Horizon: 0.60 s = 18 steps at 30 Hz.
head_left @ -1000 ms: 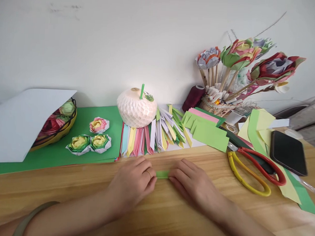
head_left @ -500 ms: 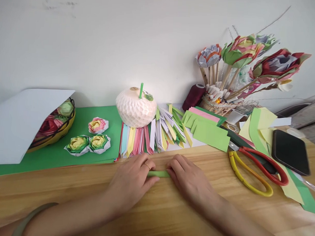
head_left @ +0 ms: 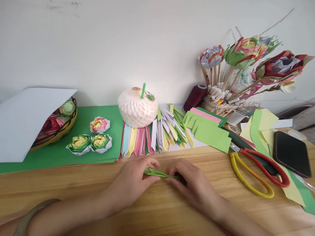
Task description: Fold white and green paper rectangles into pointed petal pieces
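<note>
"How does the grip stand?"

"The right hand (head_left: pixel 196 183) is closed in a pinch on the narrow end of a folded green strip (head_left: pixel 155 172). The left hand (head_left: pixel 133 179) surrounds the wider end, its thumb and forefinger apart; whether hidden fingers clamp the paper, one cannot tell."

"And the strip itself?"

"It is held between the two hands, low over the tabletop (head_left: pixel 143 217). It looks like thin paper: very light, fairly stiff along its creases, easily bent or crushed. It would best be taken by the ends or folded edges, with light fingertips."

"What might get in the way?"

"Just beyond the fingers lie folded paper pieces (head_left: pixel 138 139), which a forward sweep could scatter. Behind them sits a round white container (head_left: pixel 137 108). Green paper rectangles (head_left: pixel 212 137) overlap beyond the right hand, and the scissors (head_left: pixel 268 195) lie farther right, near a phone (head_left: pixel 292 153); that elbow side is the crowded one."
</note>
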### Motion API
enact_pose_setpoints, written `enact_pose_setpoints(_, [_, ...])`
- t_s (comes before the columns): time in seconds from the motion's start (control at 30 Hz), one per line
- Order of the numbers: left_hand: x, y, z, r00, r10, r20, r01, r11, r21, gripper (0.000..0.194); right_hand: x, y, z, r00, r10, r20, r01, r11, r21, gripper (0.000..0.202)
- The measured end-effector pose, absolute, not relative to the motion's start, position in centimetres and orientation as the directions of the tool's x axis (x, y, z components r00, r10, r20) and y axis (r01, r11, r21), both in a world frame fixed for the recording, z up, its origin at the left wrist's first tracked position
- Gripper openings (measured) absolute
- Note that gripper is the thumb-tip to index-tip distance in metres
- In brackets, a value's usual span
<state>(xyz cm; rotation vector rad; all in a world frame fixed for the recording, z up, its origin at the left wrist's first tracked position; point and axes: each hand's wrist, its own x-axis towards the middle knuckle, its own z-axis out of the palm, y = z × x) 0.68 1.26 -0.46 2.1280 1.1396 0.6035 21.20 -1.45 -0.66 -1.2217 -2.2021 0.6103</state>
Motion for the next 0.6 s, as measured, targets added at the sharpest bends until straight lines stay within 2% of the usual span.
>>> enact_pose_setpoints(0.13, [0.82,1.16,-0.5,0.514,0.857,0.044,0.47,-0.325,0.821,0.007,21.01,-1.74,-0.49,-0.435,0.879,0.195,0.599,0.444,-0.666,0.018])
enact_pose_setpoints(0.27, [1.13,1.14,-0.04,0.497,0.867,-0.022,0.411,-0.213,0.886,0.008,20.79,-1.94,-0.21,-0.465,0.856,0.227,0.553,0.481,-0.68,0.026])
enact_pose_setpoints(0.37, [1.26,1.3,0.29,0.498,0.867,-0.028,0.37,-0.184,0.911,0.003,20.76,-2.09,-0.03,-0.449,0.856,0.256,0.548,0.491,-0.678,0.029])
enact_pose_setpoints(0.6, [1.46,0.94,0.18,0.432,0.899,-0.07,0.295,-0.068,0.953,0.007,20.49,-2.23,0.07,-0.469,0.853,0.229,0.511,0.474,-0.717,0.028])
